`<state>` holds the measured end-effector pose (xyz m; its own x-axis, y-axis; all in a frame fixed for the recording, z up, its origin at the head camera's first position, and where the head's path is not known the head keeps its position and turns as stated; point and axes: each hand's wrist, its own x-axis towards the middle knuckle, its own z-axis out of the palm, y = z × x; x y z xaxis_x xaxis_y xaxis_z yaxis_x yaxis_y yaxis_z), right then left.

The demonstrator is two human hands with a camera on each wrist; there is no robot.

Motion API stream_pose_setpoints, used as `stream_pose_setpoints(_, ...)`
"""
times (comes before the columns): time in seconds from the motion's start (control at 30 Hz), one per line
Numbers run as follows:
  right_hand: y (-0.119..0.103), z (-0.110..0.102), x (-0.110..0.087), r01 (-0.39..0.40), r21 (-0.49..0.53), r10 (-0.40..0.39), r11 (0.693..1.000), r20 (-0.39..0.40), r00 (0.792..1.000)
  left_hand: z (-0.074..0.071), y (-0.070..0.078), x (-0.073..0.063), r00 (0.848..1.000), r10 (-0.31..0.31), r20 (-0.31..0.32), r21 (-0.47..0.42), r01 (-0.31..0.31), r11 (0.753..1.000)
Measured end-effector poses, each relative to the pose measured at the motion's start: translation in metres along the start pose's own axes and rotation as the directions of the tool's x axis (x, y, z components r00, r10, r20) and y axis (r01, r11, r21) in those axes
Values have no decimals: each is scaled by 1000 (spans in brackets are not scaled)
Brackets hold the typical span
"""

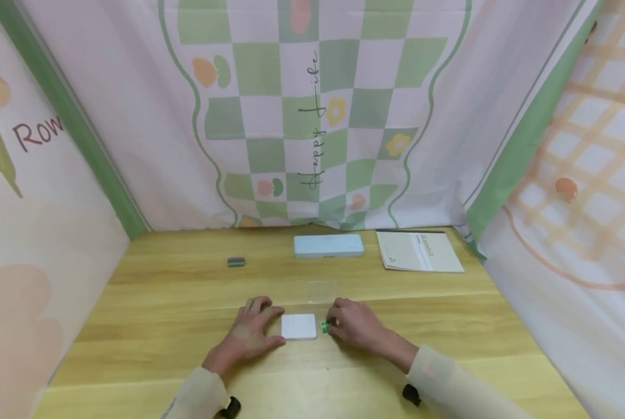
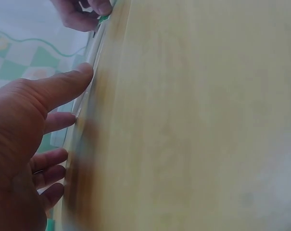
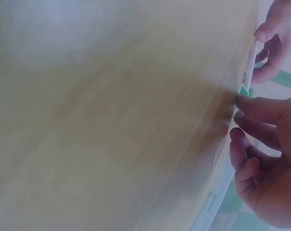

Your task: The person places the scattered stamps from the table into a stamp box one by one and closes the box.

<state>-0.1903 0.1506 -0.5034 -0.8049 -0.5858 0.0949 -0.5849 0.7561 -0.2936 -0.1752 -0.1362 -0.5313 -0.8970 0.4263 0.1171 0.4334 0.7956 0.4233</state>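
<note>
One small green thing (image 1: 324, 327) is just right of the flat white piece (image 1: 299, 326), pinched by my right grip (image 1: 355, 323), which is the nearer one; its long axis I cannot tell. My left grip (image 1: 254, 330), unclenched, spreads at the white piece's left edge.

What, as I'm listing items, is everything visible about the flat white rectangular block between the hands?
The flat white rectangular block has a plain top, rounded-looking corners and a thin edge; it looks smooth, perhaps plastic or card. It lies flat on the light wooden table, long sides running left to right. The left hand spans its left end, touching or very near its corners. A narrow gap parts it from the small green object pinched by the right hand.
</note>
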Motion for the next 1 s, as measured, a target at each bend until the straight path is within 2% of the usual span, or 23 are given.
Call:
stream_pose_setpoints(0.23,-4,1,-1,-18,127,12,992,47,999,0,0,-1,1000,-3,20,-2,3,1000)
stream_pose_setpoints(0.43,-5,1,-2,-35,268,10,963,95,995,-1,1,-1,1000,11,4,-3,-11,1000)
stream_pose_setpoints(0.57,-7,1,-1,-13,332,-26,943,112,993,-1,1,-2,1000,17,0,3,-17,1000)
stream_pose_setpoints(0.77,-16,-2,1,63,363,-88,930,53,995,-1,2,-2,1000,14,6,1,-14,1000)
stream_pose_setpoints(1.0,-27,-7,13,39,431,-34,902,-21,999,-2,2,-2,999,32,-9,10,-32,999)
